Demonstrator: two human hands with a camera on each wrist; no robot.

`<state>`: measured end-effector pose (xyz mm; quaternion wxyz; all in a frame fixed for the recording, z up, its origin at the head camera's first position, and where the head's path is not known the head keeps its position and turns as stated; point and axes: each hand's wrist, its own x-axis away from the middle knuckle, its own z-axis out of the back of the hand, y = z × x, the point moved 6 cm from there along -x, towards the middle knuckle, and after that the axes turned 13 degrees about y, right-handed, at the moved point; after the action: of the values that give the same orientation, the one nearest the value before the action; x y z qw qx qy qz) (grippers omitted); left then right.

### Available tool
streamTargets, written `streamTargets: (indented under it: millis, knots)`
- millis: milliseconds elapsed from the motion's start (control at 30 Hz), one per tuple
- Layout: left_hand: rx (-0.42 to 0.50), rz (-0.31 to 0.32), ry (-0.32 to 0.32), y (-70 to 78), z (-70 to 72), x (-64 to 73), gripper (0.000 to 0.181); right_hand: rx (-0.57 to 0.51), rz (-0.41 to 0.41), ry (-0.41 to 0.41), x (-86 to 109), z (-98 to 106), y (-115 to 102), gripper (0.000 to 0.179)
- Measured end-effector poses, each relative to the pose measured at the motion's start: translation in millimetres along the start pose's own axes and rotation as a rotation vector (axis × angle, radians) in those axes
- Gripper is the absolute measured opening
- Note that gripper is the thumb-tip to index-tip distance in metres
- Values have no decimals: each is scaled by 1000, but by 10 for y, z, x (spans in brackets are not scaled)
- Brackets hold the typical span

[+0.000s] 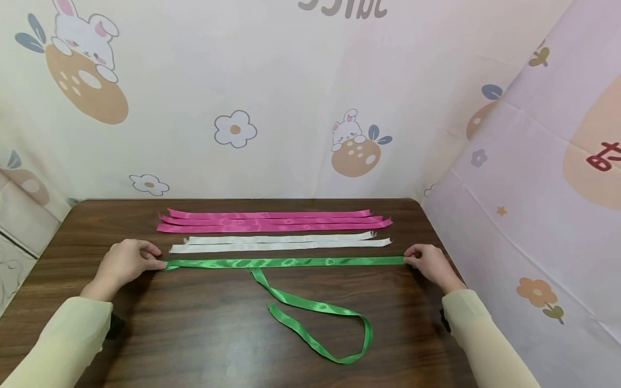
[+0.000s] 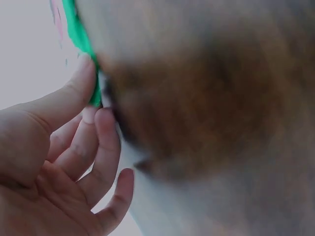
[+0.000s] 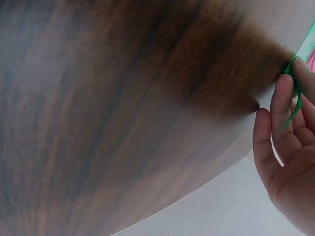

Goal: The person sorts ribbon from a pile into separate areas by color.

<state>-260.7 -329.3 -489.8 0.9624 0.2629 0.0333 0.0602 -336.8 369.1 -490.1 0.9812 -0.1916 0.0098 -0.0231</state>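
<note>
A green satin ribbon (image 1: 291, 262) stretches straight across the table in the head view. At its left end my left hand (image 1: 127, 263) pinches it between thumb and fingers; the left wrist view shows the ribbon end (image 2: 81, 37) under the thumb. My right hand (image 1: 430, 264) pinches the right end, and a short green tail (image 3: 295, 110) hangs between its fingers in the right wrist view. Nearer the front lies another length of green ribbon (image 1: 315, 307), bent into a loop, one end touching or passing under the straight one; I cannot tell whether they are joined.
Behind the green ribbon lie two white ribbons (image 1: 281, 246) with frayed ends, side by side. Farther back are three pink ribbons (image 1: 271, 222), roughly parallel. The dark wooden table (image 1: 204, 323) meets a patterned cloth (image 1: 281, 167) at its back edge and another on the right.
</note>
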Motion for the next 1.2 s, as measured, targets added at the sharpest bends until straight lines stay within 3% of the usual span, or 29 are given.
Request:
streamTargets:
  millis: [367,633,1033,1200]
  knots:
    - [-10,-6,-67,12,92,-53,38,10,-6,-26,-38,-3,-49,18]
    - [-27,-12,-80,29,130,-80,38,4,-8,-60,-67,-14,-65,15]
    - [58,52,-145,-38,192,-72,47,1,-20,-79,-76,0,-89,17]
    - [40,33,-130,-32,146,-56,51,2,-27,-87,-83,-8,-79,18]
